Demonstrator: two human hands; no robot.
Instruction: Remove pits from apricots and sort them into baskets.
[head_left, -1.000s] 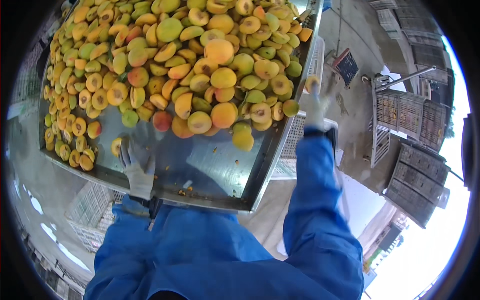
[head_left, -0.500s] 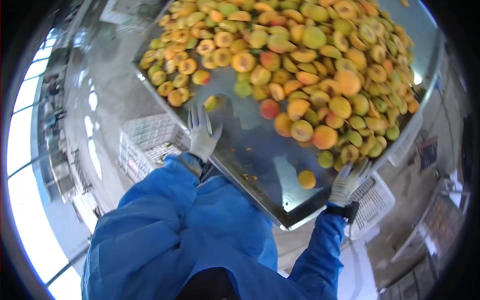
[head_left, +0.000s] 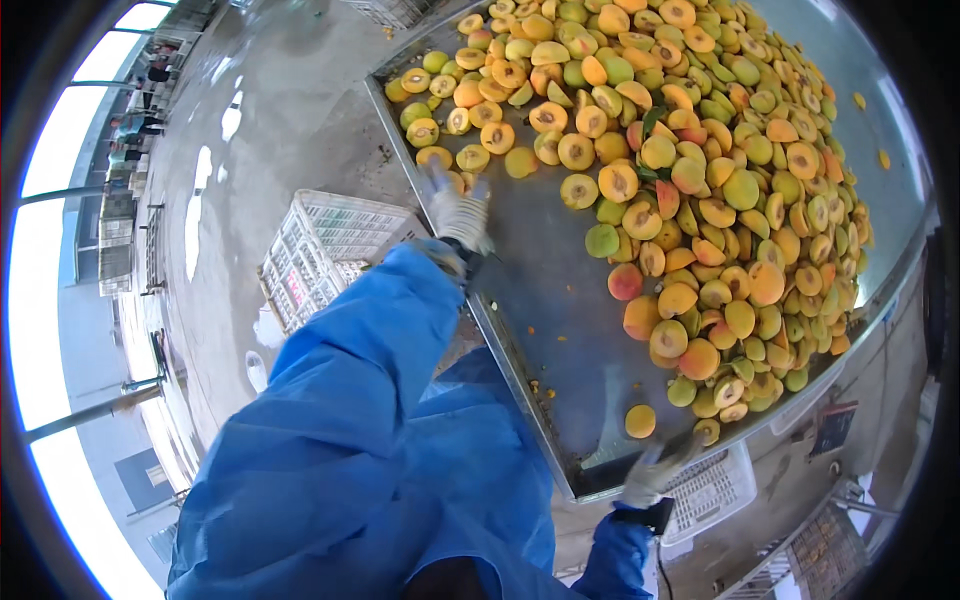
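Observation:
Halved yellow-orange stone fruit (head_left: pixel 690 215), like apricots or peaches, lies heaped on a metal table (head_left: pixel 540 290) with a raised rim. Many halves show brown pits or hollows; some skins are green or blushed red. My left hand (head_left: pixel 460 212), in a pale striped glove, reaches over the left rim, fingers stretched out at a few halves beside that edge. At the near right rim, my right hand (head_left: pixel 652 474), gloved too and blurred, has its fingers extended towards a fruit half (head_left: pixel 707 432) by the edge. One loose half (head_left: pixel 640 421) rests near the table's front corner.
A white plastic crate (head_left: pixel 318 250) stands on the wet concrete floor (head_left: pixel 270 140) left of the table. Another white crate (head_left: pixel 712 492) sits below the near right rim. Far left, several people (head_left: pixel 135 125) are near stacked crates. A metal rack (head_left: pixel 825 550) is at lower right.
The view has shifted, so the table appears further right and lower. My left hand has moved forward along the left rim to the fruit there. My right hand stays by the near right rim.

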